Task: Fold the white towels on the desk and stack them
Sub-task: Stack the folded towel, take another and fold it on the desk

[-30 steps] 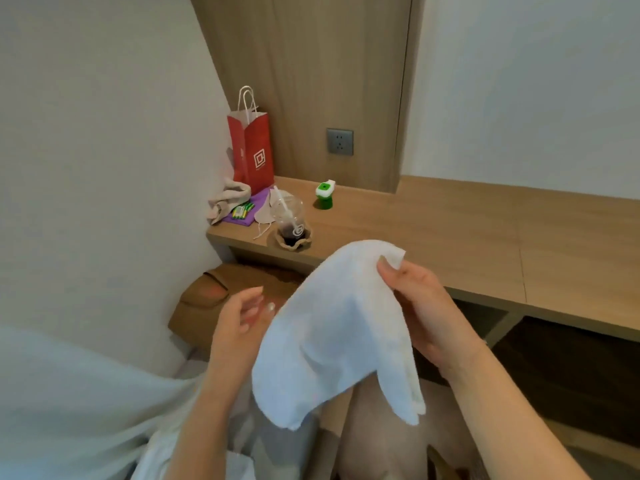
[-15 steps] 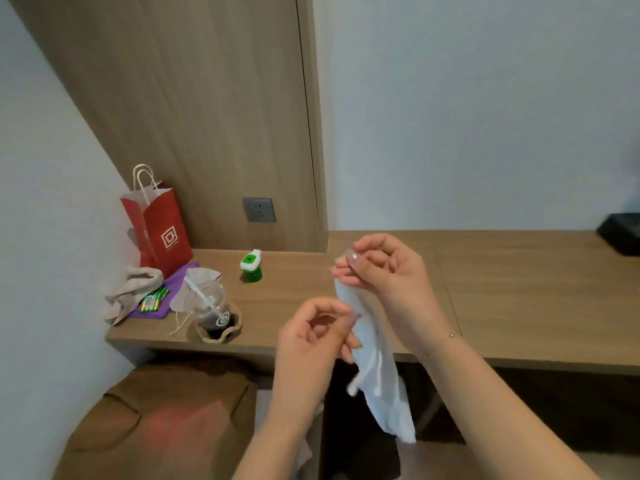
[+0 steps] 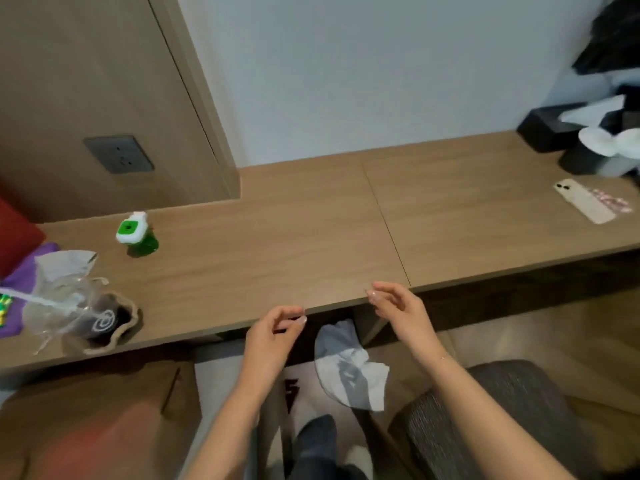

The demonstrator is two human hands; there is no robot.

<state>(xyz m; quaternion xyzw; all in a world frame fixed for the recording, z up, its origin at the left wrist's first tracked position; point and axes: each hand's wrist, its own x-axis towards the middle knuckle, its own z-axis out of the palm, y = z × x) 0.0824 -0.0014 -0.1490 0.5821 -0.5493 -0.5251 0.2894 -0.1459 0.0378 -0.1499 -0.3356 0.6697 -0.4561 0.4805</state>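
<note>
A crumpled white towel [image 3: 346, 368] lies or hangs below the front edge of the wooden desk [image 3: 277, 237], between my two forearms; I cannot tell whether it is on the floor or in the air. My left hand [image 3: 273, 336] is at the desk's front edge with loosely curled fingers and holds nothing. Just to the right, my right hand [image 3: 398, 306] hovers at the same edge, fingers relaxed and empty. Neither hand touches the towel. No towel is on the desk top.
On the desk's left are a green bottle [image 3: 136, 233], a plastic cup [image 3: 86, 313] with a straw, a mask and a red bag [image 3: 14, 233]. A phone [image 3: 583, 204] and black tissue box [image 3: 550, 129] sit far right. Brown bag [image 3: 86, 427] and dark chair [image 3: 502, 427] below.
The towel, pinched in both hands half a second ago, is out of them and now lower, under the desk edge. Both hands are empty and further apart.
</note>
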